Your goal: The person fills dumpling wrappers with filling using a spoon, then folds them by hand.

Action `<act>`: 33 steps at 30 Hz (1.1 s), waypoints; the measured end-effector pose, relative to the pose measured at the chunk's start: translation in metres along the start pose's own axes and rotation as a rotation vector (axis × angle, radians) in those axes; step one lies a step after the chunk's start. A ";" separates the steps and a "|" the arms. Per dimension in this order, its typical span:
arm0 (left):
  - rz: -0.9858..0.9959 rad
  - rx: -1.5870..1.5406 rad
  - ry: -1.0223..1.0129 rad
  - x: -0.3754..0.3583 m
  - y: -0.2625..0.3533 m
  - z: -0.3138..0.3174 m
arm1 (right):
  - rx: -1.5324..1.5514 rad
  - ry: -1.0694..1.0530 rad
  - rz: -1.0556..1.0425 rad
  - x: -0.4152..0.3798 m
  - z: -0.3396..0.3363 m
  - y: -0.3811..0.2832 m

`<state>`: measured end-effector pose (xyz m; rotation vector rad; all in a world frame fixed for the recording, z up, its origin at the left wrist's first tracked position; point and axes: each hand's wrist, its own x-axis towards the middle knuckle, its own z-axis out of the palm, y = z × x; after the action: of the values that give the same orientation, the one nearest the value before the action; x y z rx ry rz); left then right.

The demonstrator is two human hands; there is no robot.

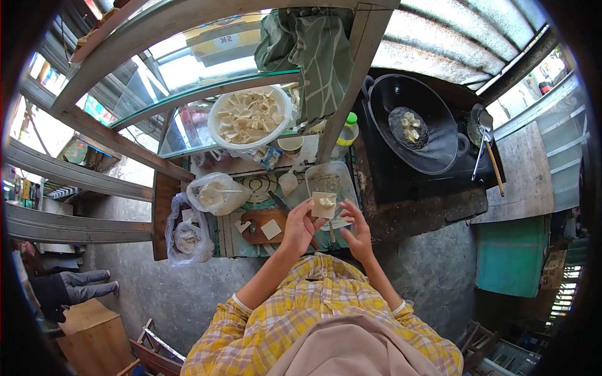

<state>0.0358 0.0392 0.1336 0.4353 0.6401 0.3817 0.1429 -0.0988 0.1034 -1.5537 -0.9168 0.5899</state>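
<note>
My left hand (300,227) pinches the edge of a pale square dough wrapper (322,212) with a small whitish dab of filling (327,201) on it. Close to its right side is my right hand (358,234), fingers apart and holding nothing. Beneath the wrapper stands a clear rectangular container (338,170), partly covered by it and my hands. Left of my left hand, a wooden cutting board (256,234) carries another square wrapper (271,229), with one more at its left edge. A knife (279,201) lies just beyond the board.
A white basket (213,119) full of folded dough pieces stands behind glass. At right, a large black wok (384,106) holds pale pieces in oil, with long-handled utensils (484,141) beside it. Plastic bags (216,193) sit at left; a green-capped bottle (345,135) stands near the wooden post.
</note>
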 end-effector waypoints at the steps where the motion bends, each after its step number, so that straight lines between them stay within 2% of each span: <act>1: -0.016 -0.011 -0.019 0.001 -0.003 0.002 | 0.282 0.054 0.071 0.003 0.004 -0.001; 4: -0.034 -0.038 -0.057 0.002 -0.011 0.009 | 0.467 0.103 0.075 0.013 0.008 -0.002; 8: -0.069 -0.102 -0.039 0.000 -0.012 0.016 | 0.465 0.091 0.057 0.017 0.001 -0.002; 11: -0.070 -0.037 -0.103 0.006 -0.015 0.007 | 0.442 0.078 0.036 0.018 -0.001 0.002; 16: -0.075 0.047 -0.087 0.004 -0.016 0.011 | 0.309 0.101 -0.021 0.021 0.001 0.004; 20: -0.034 0.177 -0.049 0.002 -0.021 0.013 | 0.474 0.144 -0.007 0.026 0.006 0.000; 26: 0.145 0.326 -0.081 0.004 -0.030 0.007 | 0.666 0.132 0.062 0.029 0.010 -0.010; 29: 0.124 0.386 -0.059 0.001 -0.023 0.011 | 0.722 0.074 0.051 0.028 0.008 -0.005; 33: 0.024 0.243 -0.093 -0.002 -0.012 0.013 | 0.893 0.011 0.061 0.027 0.002 -0.014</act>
<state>0.0447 0.0249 0.1383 0.6888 0.5933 0.3053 0.1534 -0.0757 0.1194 -0.7731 -0.4747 0.8792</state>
